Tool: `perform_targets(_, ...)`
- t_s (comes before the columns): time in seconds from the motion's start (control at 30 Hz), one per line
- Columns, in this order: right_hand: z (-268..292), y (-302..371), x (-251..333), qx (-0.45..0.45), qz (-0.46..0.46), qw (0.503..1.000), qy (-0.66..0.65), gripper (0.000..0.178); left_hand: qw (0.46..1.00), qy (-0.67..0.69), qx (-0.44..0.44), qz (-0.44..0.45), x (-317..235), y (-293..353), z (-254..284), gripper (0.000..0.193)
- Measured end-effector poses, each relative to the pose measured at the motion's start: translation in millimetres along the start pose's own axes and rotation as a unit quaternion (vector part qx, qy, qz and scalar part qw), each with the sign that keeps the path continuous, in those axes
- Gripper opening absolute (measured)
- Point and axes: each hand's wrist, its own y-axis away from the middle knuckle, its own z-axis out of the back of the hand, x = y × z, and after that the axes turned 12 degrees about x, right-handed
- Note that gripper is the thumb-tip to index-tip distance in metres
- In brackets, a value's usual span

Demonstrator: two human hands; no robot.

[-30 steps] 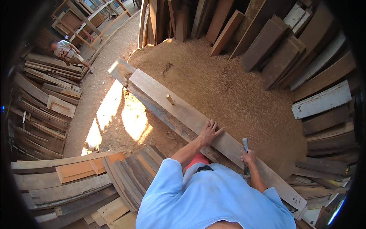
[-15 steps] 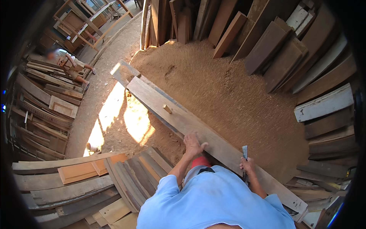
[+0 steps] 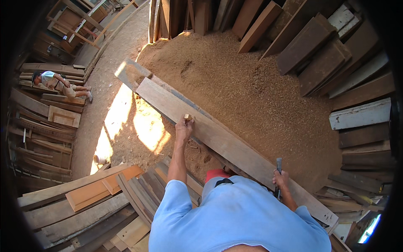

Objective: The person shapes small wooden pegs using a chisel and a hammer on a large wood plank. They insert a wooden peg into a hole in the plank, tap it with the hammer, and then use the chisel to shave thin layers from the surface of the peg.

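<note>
A long, pale brown plank [image 3: 228, 145] lies diagonally in front of me on top of a greyish beam [image 3: 129, 74]. My left hand [image 3: 182, 129] reaches out over the plank's near edge, its fingers closed around a small light wooden block [image 3: 187, 117] on the plank's upper face. Farther right, my right hand [image 3: 281, 179] grips a chisel [image 3: 279, 164] above the plank. The flat metal blade points away from me, and a dark end shows below the fist. Part of the chisel's grip is hidden by my fingers.
Sawdust [image 3: 235, 84] covers the ground beyond the plank. Dark boards [image 3: 302, 46] lean along the far and right sides. Stacked planks [image 3: 84, 218] and an orange panel [image 3: 90, 193] lie at the lower left. A person [image 3: 63, 84] is at the far left beside more stacked wood.
My left hand has moved from resting on the plank forward and left to the small block and taken hold of it. The right hand with the chisel has shifted slightly right.
</note>
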Motion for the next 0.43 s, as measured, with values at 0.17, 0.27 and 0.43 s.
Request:
perform_targets(0.17, -0.4, 2.9, 14.3, -0.008, -0.009, 1.000, 0.013, 0.034, 1.000, 0.005, 0.001, -0.027, 8.2, 2.0, 1.7, 0.023)
perform_targets(0.27, 0.9, -1.9, 13.7, -0.008, -0.003, 1.000, 0.022, 0.033, 0.998, 0.068, 0.014, 0.010, 5.7, 5.3, 0.3, 0.019)
perform_targets(0.43, -5.1, -28.1, 11.7, -0.001, 0.013, 1.000, 0.014, 0.029, 0.998, -0.069, 0.005, -0.003, 10.8, -1.9, -2.5, 0.025)
